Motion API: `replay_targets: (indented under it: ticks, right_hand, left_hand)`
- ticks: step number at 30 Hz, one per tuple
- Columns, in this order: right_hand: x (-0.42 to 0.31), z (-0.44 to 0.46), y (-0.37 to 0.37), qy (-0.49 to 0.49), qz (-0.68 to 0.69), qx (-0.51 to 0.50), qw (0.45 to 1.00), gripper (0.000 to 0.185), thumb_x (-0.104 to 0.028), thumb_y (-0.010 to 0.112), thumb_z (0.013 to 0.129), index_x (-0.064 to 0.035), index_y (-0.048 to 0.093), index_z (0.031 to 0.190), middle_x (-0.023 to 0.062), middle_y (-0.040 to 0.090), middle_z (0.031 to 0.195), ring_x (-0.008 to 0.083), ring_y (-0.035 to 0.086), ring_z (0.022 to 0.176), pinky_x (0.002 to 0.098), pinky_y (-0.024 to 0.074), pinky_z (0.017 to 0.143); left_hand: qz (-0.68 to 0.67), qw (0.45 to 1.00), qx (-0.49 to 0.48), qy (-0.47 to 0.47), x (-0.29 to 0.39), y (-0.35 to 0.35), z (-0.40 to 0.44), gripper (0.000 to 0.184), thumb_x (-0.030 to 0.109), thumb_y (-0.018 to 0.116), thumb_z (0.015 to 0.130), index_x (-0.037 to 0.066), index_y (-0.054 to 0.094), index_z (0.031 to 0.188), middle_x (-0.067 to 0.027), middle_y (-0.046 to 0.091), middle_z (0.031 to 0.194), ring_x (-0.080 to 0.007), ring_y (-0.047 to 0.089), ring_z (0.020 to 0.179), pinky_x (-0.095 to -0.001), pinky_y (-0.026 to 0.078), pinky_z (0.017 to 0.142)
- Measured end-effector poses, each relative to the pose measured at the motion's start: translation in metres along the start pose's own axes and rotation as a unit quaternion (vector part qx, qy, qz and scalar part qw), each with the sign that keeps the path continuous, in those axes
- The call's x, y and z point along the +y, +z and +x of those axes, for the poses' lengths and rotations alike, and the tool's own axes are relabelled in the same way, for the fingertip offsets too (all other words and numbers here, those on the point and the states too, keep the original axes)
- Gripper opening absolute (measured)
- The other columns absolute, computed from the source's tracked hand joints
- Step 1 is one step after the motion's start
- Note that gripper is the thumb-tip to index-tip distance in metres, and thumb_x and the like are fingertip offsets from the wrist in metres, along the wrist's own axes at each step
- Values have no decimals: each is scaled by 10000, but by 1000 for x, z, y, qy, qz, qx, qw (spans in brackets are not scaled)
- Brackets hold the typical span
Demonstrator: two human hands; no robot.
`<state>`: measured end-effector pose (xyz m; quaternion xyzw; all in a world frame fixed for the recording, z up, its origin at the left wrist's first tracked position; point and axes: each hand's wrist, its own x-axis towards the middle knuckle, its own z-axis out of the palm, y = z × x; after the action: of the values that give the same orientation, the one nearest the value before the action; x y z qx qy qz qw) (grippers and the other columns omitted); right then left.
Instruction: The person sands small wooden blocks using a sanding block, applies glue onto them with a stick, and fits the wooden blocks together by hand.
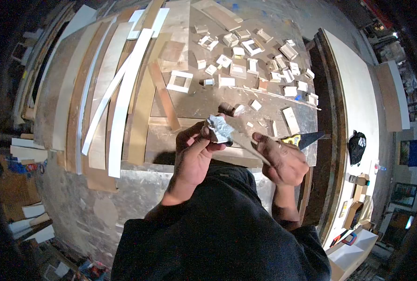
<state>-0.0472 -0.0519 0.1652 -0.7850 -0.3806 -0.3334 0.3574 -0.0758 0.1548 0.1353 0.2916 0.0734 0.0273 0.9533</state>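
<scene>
My left hand (193,154) is closed around a small block (221,136) in front of my body. A thick white paste (219,124) covers the top of the block. My right hand (283,160) is shut on a flat wooden stick (247,146), and the stick's far end meets the paste. Just beyond my right hand lies a tool with a yellow and black handle (291,140) and a dark blade (311,138), probably a handsaw. The underside of the block is hidden by my fingers.
Several small wooden pieces (237,70) are scattered over the worktable (194,100). Long boards and white strips (129,103) lie along its left side. A wooden block (290,120) stands beyond the saw. To the right, past a gap, runs a pale bench (356,93) with a black bag (357,147).
</scene>
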Motion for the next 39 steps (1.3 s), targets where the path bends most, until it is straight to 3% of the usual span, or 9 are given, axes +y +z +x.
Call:
replay_targets:
  ticks: [7, 8, 13, 23, 25, 28, 33, 35, 39]
  right_hand:
    - [-20, 13, -1, 91, -47, -3, 995, 271, -7, 779, 714, -16, 723, 979, 108, 745, 899, 192, 716, 683, 273, 578, 612]
    - [-16, 15, 2, 15, 1, 6, 1000, 133, 27, 636, 840, 101, 680, 942, 186, 719, 781, 244, 725, 658, 310, 582, 611]
    - [-13, 7, 1, 32, -15, -23, 999, 145, 34, 607, 844, 107, 671, 952, 206, 718, 796, 268, 729, 675, 323, 589, 633]
    - [-33, -19, -7, 126, -37, 0, 991, 176, -164, 694, 845, -15, 739, 927, 132, 738, 889, 230, 732, 715, 312, 588, 660]
    - [-26, -14, -11, 123, 16, -6, 992, 109, -109, 753, 797, -25, 731, 863, 132, 740, 885, 217, 730, 700, 297, 585, 647]
    - [-26, -13, -5, 113, 41, 58, 991, 191, 89, 521, 876, 69, 666, 998, 255, 701, 816, 277, 719, 625, 338, 595, 574]
    - [-22, -25, 4, 60, 45, 25, 997, 231, -67, 522, 941, 106, 660, 1009, 243, 707, 808, 280, 719, 623, 350, 591, 587]
    - [-34, -19, 0, 106, 5, 14, 994, 135, -92, 734, 808, 21, 704, 876, 187, 730, 873, 223, 727, 690, 311, 586, 639]
    - [-23, -13, -11, 31, 13, 26, 999, 209, -80, 534, 929, 72, 675, 955, 234, 713, 799, 257, 721, 626, 335, 587, 572]
  left_hand:
    - [-2, 999, -38, -7, 1, -2, 2, 214, 90, 602, 934, -32, 635, 1106, -105, 679, 1009, -188, 682, 887, -329, 595, 765]
    - [-1, 1000, -20, 2, 2, -1, 2, 210, 89, 607, 932, -29, 638, 1104, -104, 680, 1006, -187, 682, 885, -323, 593, 753]
    - [0, 1000, -30, 0, -1, -12, 5, 238, 94, 608, 935, -30, 634, 1136, -103, 680, 1016, -192, 683, 893, -330, 589, 771]
    - [61, 998, 21, 4, 4, 0, 8, 304, 148, 629, 942, -28, 622, 1190, -77, 686, 1022, -173, 677, 913, -336, 586, 802]
    - [53, 998, 19, 7, 4, -1, 9, 304, 145, 626, 943, -31, 621, 1191, -79, 684, 1033, -170, 674, 922, -338, 587, 806]
    - [40, 999, 6, 20, 5, 2, 6, 266, 142, 627, 942, -12, 633, 1159, -72, 680, 1034, -155, 669, 909, -334, 589, 791]
    - [66, 997, 32, 4, 6, 4, 6, 163, 132, 618, 946, 13, 651, 1053, -45, 664, 967, -136, 660, 869, -321, 589, 766]
    - [67, 997, 40, 4, 2, -1, 5, 173, 140, 622, 945, 11, 652, 1056, -45, 662, 955, -137, 661, 867, -320, 588, 764]
    - [76, 997, 30, 7, 2, 1, 3, 205, 159, 636, 940, 6, 652, 1075, -46, 663, 939, -136, 663, 852, -321, 589, 761]
